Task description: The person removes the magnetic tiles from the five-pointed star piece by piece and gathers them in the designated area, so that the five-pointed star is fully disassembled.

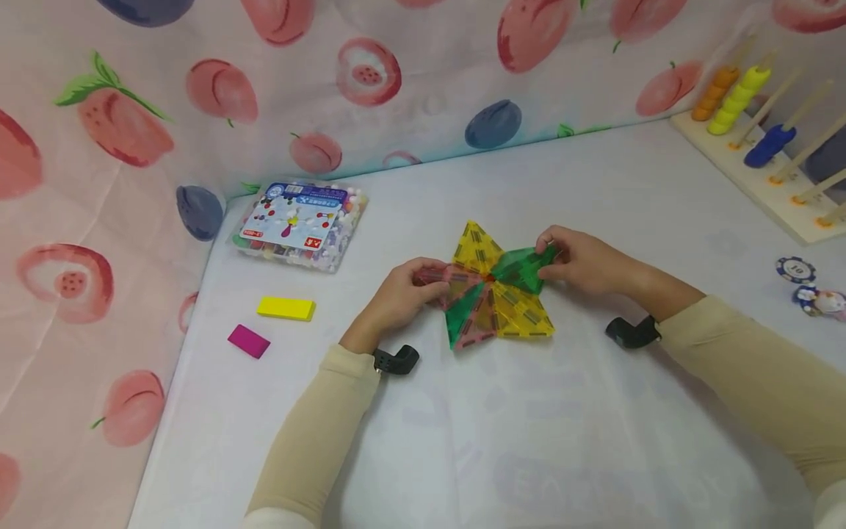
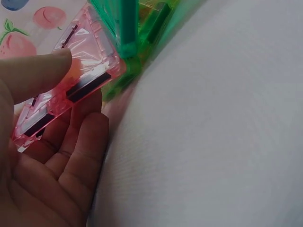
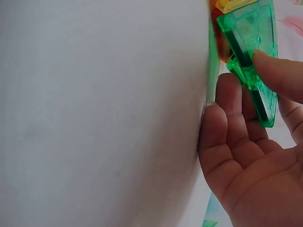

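Translucent magnetic tiles in yellow, green and pink form a pointed star (image 1: pixel 525 312) on the white table. At its left side my left hand (image 1: pixel 410 294) pinches a pink triangular tile (image 2: pixel 87 71) between thumb and fingers. Opposite, my right hand (image 1: pixel 588 261) pinches a green triangular tile (image 3: pixel 255 42), thumb on top and fingers below. Both held tiles are tilted up off the table at their outer parts. The tile points meet near the star's middle. Parts of the two held tiles are hidden behind my fingers.
Behind on the left lies a clear box of beads (image 1: pixel 297 224). A yellow block (image 1: pixel 286 308) and a magenta block (image 1: pixel 249 342) lie nearer. To the right stand a wooden peg board (image 1: pixel 747 165) with coloured beads, a poker chip (image 1: pixel 796 270) and a small figurine (image 1: pixel 822 301). Patterned cloth hangs behind.
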### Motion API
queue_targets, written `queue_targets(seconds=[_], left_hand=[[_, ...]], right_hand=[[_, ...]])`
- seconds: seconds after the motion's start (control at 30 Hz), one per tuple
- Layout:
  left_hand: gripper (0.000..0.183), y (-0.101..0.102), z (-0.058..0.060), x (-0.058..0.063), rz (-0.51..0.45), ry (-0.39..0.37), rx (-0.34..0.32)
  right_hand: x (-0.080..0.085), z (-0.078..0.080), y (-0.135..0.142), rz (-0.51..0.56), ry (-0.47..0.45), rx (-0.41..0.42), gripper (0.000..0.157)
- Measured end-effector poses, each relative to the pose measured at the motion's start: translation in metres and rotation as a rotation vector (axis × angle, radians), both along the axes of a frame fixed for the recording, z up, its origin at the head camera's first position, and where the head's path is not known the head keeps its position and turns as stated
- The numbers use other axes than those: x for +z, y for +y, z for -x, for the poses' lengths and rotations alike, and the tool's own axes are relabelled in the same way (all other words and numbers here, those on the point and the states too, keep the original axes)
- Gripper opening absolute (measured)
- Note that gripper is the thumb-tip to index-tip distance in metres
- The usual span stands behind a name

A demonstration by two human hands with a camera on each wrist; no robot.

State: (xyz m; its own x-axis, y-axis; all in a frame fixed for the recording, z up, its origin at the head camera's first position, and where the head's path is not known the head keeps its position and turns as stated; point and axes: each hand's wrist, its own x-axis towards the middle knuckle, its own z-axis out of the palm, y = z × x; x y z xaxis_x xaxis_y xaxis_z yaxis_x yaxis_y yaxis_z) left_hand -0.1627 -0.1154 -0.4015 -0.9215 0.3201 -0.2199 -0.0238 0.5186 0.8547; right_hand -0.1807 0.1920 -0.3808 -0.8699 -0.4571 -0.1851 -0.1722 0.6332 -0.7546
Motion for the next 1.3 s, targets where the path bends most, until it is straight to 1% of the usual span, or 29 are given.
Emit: queue_targets(seconds=[0.27,0.6,0.77,0.87,1.1,1.23,1.3], left_hand=[[0.033,-0.001,0.003,0.003,0.011,-0.006,-0.003],[0.034,-0.001,0.007,0.0,0.004,-0.016,-0.022],[0.035,-0.001,0.007,0.0,-0.002,-0.018,-0.031],[0.034,-0.001,0.007,-0.001,-0.009,-0.017,-0.033],[0.035,-0.001,0.006,-0.001,-0.019,-0.028,-0.029],[0.035,-0.002,0.005,-0.001,-0.016,-0.031,-0.027],[0.035,-0.002,0.005,-0.001,-0.012,-0.03,-0.023]], right_hand=[[0.001,0.004,0.002,-0.007,0.01,0.005,0.027],[-0.001,0.006,0.006,-0.007,0.0,-0.006,0.025],[-0.001,0.007,0.008,0.002,-0.01,0.002,0.024],[-0.001,0.007,0.011,-0.014,-0.008,0.012,0.025],[0.001,0.006,0.026,-0.082,-0.012,0.025,0.033],[0.006,0.005,0.041,-0.107,-0.005,-0.004,0.039],[0.009,0.005,0.05,-0.111,-0.003,-0.033,0.041]])
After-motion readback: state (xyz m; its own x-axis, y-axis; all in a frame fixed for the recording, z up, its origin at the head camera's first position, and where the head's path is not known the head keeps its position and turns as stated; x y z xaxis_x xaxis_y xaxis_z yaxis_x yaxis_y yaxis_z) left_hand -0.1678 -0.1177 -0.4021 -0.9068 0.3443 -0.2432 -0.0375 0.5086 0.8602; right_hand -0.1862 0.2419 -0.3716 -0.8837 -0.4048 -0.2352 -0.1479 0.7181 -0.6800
